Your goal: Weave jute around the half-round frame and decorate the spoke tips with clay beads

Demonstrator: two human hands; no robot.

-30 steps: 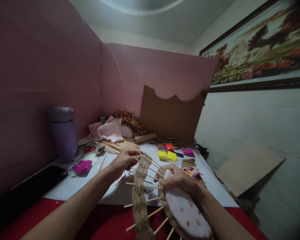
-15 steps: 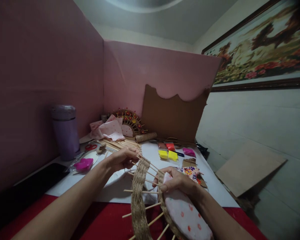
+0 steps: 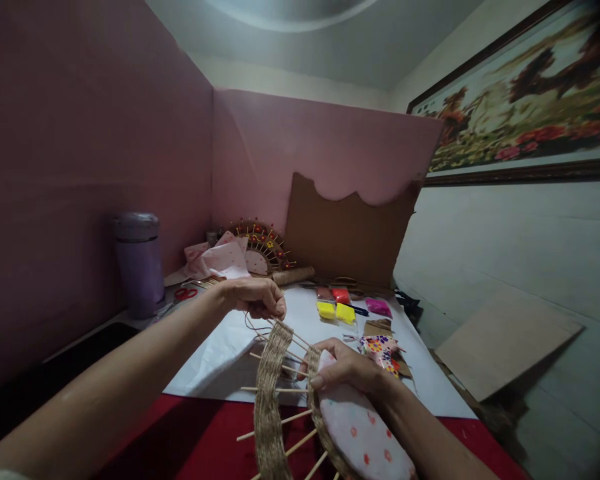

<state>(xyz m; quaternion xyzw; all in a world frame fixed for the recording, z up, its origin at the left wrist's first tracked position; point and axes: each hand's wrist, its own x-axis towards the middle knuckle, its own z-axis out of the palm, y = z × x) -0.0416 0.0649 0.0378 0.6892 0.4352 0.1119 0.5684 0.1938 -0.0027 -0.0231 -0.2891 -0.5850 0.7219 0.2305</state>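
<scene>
I hold a half-round craft piece (image 3: 300,413) made of wooden skewers fanning out from a pink spotted fabric pad (image 3: 363,437), with a woven jute band (image 3: 269,393) across the skewers. My right hand (image 3: 347,367) grips the top edge of the pad, fingers curled over the inner jute rim. My left hand (image 3: 255,297) is raised above the band's upper end, fingers pinched on a thin jute twine (image 3: 255,327) that loops down to the weave.
White paper (image 3: 325,340) covers a red table (image 3: 190,440). On it lie yellow, red and pink clay packets (image 3: 336,311), red scissors (image 3: 183,294), a skewer bundle, a twine roll (image 3: 293,275), a finished fan piece (image 3: 260,247), a purple flask (image 3: 139,263) and torn cardboard (image 3: 345,233).
My left hand has lifted up and slightly right, drawing the twine up from the band's end. The craft piece and my right hand have sunk a little lower in view.
</scene>
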